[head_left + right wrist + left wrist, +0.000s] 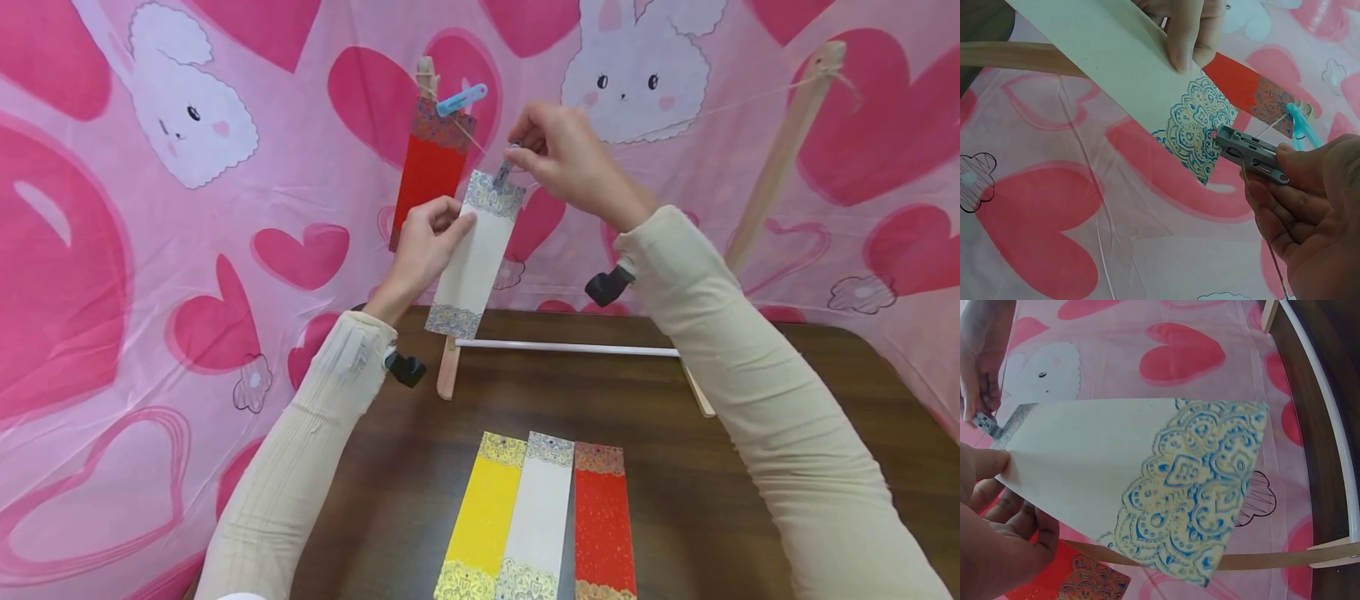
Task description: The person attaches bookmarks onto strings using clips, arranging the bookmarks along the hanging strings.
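Note:
My left hand (pixel 431 246) pinches a white paper strip (pixel 474 258) by its left edge, near the top. Blue and yellow lace patterns decorate both ends of the strip. Between thumb and fingers my right hand (pixel 558 154) holds a grey clothespin (pixel 1254 154), whose tip overlaps the strip's patterned top end. A thin string (pixel 1274 265) passes by the clothespin in the right wrist view. Behind my left hand hangs a red strip (pixel 435 171), with a light blue clothespin (pixel 462 99) at its top by the string.
On the brown table (pixel 390 467) lie a yellow strip (pixel 483 508), another white strip (pixel 540 500) and another red strip (pixel 602 517), side by side. Wooden posts, the right one (pixel 783 158) leaning, carry the string. A white rod (pixel 570 347) runs low between them. Pink heart-patterned cloth (pixel 300 150) hangs behind.

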Demonstrator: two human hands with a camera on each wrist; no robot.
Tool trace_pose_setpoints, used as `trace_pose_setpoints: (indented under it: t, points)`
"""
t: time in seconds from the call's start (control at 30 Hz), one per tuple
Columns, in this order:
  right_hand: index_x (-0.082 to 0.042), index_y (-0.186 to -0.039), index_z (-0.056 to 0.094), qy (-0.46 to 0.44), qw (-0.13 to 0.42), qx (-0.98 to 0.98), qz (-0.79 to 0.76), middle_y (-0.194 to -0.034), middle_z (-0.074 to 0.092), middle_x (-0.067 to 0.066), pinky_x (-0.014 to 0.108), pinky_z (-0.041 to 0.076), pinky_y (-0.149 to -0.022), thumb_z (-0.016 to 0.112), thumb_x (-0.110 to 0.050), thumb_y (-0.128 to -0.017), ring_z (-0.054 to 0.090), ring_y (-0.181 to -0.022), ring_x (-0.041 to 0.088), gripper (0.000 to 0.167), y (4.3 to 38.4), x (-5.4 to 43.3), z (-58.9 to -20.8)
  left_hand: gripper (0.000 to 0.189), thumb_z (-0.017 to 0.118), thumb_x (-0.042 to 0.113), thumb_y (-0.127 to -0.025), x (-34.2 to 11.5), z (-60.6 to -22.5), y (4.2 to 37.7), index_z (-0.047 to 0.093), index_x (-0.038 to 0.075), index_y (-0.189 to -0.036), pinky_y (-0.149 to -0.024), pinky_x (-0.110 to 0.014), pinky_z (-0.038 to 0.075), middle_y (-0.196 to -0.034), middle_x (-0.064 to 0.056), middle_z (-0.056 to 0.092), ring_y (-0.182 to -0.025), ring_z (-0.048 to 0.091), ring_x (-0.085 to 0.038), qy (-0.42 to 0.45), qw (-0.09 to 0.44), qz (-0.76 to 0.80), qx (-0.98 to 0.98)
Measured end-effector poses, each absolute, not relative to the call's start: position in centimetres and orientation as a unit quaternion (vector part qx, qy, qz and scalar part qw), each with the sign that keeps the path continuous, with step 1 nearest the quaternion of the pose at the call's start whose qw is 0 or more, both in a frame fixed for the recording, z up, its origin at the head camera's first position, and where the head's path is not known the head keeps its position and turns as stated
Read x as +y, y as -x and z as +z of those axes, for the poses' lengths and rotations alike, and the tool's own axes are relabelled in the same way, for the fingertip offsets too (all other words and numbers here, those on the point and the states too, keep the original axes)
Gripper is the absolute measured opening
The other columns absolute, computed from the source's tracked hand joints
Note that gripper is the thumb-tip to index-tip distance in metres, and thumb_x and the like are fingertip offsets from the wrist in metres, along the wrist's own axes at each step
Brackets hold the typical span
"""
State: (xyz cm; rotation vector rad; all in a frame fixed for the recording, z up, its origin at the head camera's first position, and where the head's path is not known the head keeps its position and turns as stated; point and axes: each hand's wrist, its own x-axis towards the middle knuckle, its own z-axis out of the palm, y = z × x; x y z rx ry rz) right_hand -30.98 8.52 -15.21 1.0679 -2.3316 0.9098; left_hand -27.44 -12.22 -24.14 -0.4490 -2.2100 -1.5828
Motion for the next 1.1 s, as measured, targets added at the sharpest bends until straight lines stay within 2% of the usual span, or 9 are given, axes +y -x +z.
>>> trace_pose_setpoints:
  t: [0.17, 0.43, 0.57, 0.67, 0.83, 0.97, 1.1]
  points:
    - [0.007, -0.109, 0.061, -0.386, 0.196, -0.840, 0.326, -0.104, 0.069, 0.013, 0.025, 0.053, -0.082, 0.064, -0.008, -0.096, 0.064, -0.087, 0.016, 0.020, 30.9, 8.5, -15.2, 0.017, 0.067, 0.013, -0.096, -12.6, -24.4, 27.3, 0.067, -0.004, -0.100, -0.078, -0.026, 0.053, -0.099, -0.017, 0.071, -0.083, 0.064, -0.018, 0.178, 0.192, -0.571, -0.778]
    - [0.006, -0.110, 0.062, -0.387, 0.173, -0.841, 0.337, -0.105, 0.070, 0.012, 0.024, 0.052, -0.081, 0.064, -0.009, -0.096, 0.064, -0.088, 0.016, 0.020, 30.5, 8.5, -15.1, 0.016, 0.067, 0.010, -0.095, -12.7, -24.6, 27.4, 0.068, -0.005, -0.100, -0.076, -0.027, 0.053, -0.095, -0.017, 0.071, -0.080, 0.063, -0.019, 0.191, 0.192, -0.584, -0.765]
    - [0.003, -0.117, 0.062, -0.380, 0.156, -0.852, 0.323, -0.108, 0.069, 0.011, 0.028, 0.052, -0.086, 0.063, -0.014, -0.098, 0.064, -0.093, 0.016, 0.025, 30.2, 8.6, -15.1, 0.016, 0.066, 0.011, -0.096, -12.7, -24.6, 27.3, 0.068, -0.003, -0.102, -0.077, -0.028, 0.053, -0.097, -0.016, 0.071, -0.083, 0.063, -0.019, 0.186, 0.178, -0.592, -0.764]
    - [0.001, -0.126, 0.060, -0.375, 0.149, -0.865, 0.298, -0.114, 0.068, 0.011, 0.032, 0.052, -0.094, 0.061, -0.018, -0.100, 0.064, -0.102, 0.018, 0.032, 29.9, 8.7, -15.2, 0.018, 0.066, 0.012, -0.096, -12.7, -24.7, 27.3, 0.067, -0.004, -0.104, -0.084, -0.029, 0.052, -0.101, -0.017, 0.070, -0.089, 0.064, -0.020, 0.183, 0.171, -0.585, -0.771]
    - [0.000, -0.139, 0.053, -0.370, 0.178, -0.871, 0.271, -0.126, 0.064, 0.014, 0.037, 0.049, -0.101, 0.058, -0.018, -0.101, 0.061, -0.116, 0.025, 0.043, 29.6, 8.8, -15.6, 0.022, 0.065, 0.009, -0.097, -12.5, -24.6, 27.2, 0.064, -0.006, -0.112, -0.099, -0.032, 0.050, -0.111, -0.021, 0.069, -0.104, 0.066, -0.025, 0.194, 0.163, -0.554, -0.793]
    - [-0.002, -0.145, 0.047, -0.354, 0.213, -0.871, 0.264, -0.137, 0.058, 0.016, 0.039, 0.044, -0.106, 0.055, -0.018, -0.102, 0.053, -0.125, 0.028, 0.047, 29.3, 9.4, -15.9, 0.023, 0.063, 0.004, -0.096, -12.5, -24.6, 27.1, 0.062, -0.008, -0.116, -0.098, -0.035, 0.051, -0.113, -0.023, 0.068, -0.105, 0.066, -0.029, 0.208, 0.158, -0.535, -0.803]
    - [-0.001, -0.143, 0.050, -0.356, 0.257, -0.859, 0.262, -0.138, 0.057, 0.016, 0.039, 0.040, -0.110, 0.053, -0.013, -0.102, 0.050, -0.127, 0.029, 0.043, 28.8, 10.4, -16.5, 0.024, 0.061, 0.001, -0.096, -12.7, -24.9, 27.0, 0.060, -0.008, -0.118, -0.095, -0.036, 0.052, -0.111, -0.023, 0.068, -0.099, 0.068, -0.033, 0.219, 0.151, -0.533, -0.803]
